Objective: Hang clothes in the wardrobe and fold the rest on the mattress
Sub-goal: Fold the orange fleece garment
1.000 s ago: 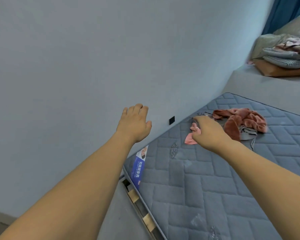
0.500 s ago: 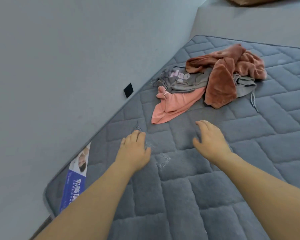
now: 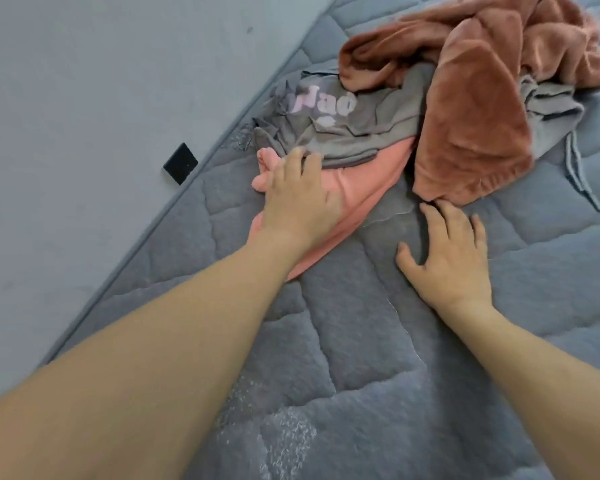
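- Both hands had moved up to the clothes since before.
- Left hand [image 3: 297, 199] lay flat on the pink cloth [image 3: 364, 188].
- Right hand [image 3: 447, 251] rested open on the mattress [image 3: 361, 341].
- Pink cloth lay long, slanting from near-left to far-right.

I see open mattress [image 3: 378, 358] near me; the clothes pile [image 3: 465, 109] blocks ahead, and the wall [image 3: 84, 98] closes off the left.

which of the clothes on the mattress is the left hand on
The flat salmon-pink garment, lowest in the pile; the left hand lies across it, unlike the grey printed and rust fleece ones.
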Tool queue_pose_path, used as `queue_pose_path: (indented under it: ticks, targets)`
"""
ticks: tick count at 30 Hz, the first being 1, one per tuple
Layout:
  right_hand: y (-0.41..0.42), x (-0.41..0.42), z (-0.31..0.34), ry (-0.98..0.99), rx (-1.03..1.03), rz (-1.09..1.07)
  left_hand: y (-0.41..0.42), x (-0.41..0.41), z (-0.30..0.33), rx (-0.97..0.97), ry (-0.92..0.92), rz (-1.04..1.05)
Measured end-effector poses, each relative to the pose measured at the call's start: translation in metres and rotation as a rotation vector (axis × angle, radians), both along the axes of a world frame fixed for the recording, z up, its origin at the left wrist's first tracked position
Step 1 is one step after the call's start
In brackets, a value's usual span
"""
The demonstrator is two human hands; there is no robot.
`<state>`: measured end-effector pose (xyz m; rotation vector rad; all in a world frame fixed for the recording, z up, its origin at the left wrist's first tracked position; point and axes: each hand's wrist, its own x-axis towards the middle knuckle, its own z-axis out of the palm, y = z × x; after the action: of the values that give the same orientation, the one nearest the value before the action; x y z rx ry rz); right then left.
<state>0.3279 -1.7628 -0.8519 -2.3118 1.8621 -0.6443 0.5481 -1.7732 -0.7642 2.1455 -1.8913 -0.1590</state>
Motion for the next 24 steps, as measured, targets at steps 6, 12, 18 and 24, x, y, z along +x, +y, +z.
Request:
queue_pose_path:
  ticks: [6,12,18,24]
  targets:
    - [-0.001,0.000,-0.004,-0.134,-0.124,-0.074,-0.066,-0.036,0.001,-0.064,0.184,-0.176]
    - [-0.005,-0.004,-0.007,-0.210,-0.113,-0.116,-0.125,-0.100,0.011,0.075,0.240,-0.134]
    - [-0.005,-0.007,-0.004,-0.281,-0.085,-0.081,-0.099,-0.079,0.015,-0.240,0.388,-0.071]
    - [-0.005,-0.007,0.003,-0.321,-0.064,-0.040,0.027,-0.007,-0.012,-0.076,0.685,0.269]
